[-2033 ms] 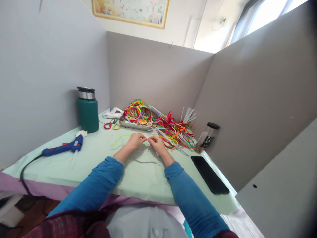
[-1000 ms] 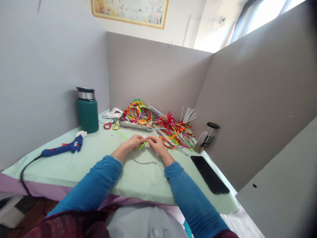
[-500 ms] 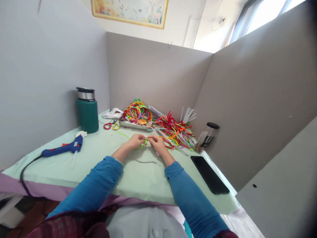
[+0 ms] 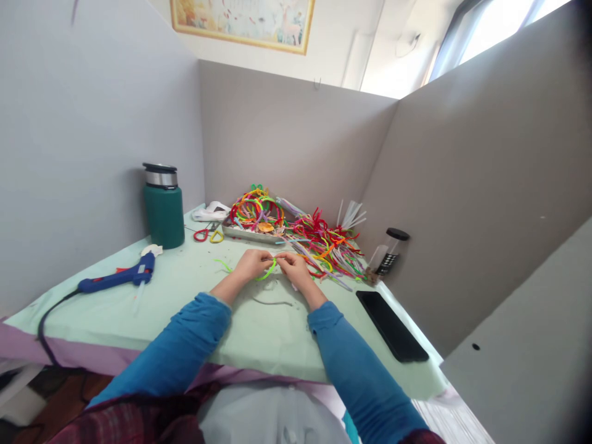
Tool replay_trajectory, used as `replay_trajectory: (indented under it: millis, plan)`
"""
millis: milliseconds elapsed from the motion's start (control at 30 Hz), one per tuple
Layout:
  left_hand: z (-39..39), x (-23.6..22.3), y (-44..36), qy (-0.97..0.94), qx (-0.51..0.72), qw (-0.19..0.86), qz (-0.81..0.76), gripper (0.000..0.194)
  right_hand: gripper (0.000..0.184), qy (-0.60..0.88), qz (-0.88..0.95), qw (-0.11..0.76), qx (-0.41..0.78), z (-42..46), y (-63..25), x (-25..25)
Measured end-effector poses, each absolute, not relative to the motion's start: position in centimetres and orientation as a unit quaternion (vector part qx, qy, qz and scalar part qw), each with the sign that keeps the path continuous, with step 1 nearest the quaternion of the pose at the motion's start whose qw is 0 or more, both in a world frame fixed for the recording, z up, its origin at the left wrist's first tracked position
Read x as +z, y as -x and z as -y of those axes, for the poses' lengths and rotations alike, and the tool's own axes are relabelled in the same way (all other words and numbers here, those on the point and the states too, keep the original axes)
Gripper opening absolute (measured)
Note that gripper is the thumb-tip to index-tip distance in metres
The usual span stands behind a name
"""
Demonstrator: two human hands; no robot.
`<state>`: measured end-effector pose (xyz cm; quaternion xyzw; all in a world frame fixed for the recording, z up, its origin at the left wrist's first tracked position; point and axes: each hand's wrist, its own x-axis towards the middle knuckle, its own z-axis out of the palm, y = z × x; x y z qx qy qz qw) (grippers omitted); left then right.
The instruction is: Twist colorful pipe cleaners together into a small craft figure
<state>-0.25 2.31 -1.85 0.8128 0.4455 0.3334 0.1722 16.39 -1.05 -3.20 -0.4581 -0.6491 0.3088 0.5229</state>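
Surface: pale green cloth on the counter (image 4: pixel 259 345), gray partitions (image 4: pixel 296 135) on three sides, framed picture (image 4: pixel 245 21) on the wall beyond.
Left hand (image 4: pixel 251 265): closed, fingertips pinched on the green strand (image 4: pixel 268 273), which shows on both sides of the hand.
Right hand (image 4: pixel 294 268): fingers closed in a pinch on a thin piece (image 4: pixel 279 259) spanning the fingertips; its far end is hidden.
Green strand: above the counter, bent downward between the hands.
Change, last half second: strand bunched at the fingertips then, now a wider, more open curve below them; its tail at the left has dropped nearer the wrist. Hands almost unmoved.
Gray strand (image 4: pixel 272 303): on the cloth, just on the wearer's side of the hands, unmoved.
Behind hands: metal tray (image 4: pixel 253 235) heaped with colored loops (image 4: pixel 256 206); loose strand pile (image 4: pixel 328 243) to its right.
Left side: blue glue gun (image 4: pixel 115 279) lying down, green bottle (image 4: pixel 164 213) upright, red and yellow handles (image 4: pixel 216 236) near the tray.
Right side: black phone (image 4: pixel 392 327) lying flat; clear container (image 4: pixel 390 254) with black lid near the partition.
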Motion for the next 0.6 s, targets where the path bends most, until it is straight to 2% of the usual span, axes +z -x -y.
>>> replay_trajectory:
  millis: [400, 600]
  plan:
    - [-2.18, -1.55, 0.35, -0.793, 0.343, 0.242, -0.442, 0.047, 0.022, 0.439, 0.652, 0.523, 0.329, 1.48, -16.42, -2.99]
    - [-2.04, -1.39, 0.23, -0.793, 0.340, 0.228, -0.451, 0.040, 0.018, 0.441, 0.649, 0.525, 0.329, 1.33, -16.36, -3.12]
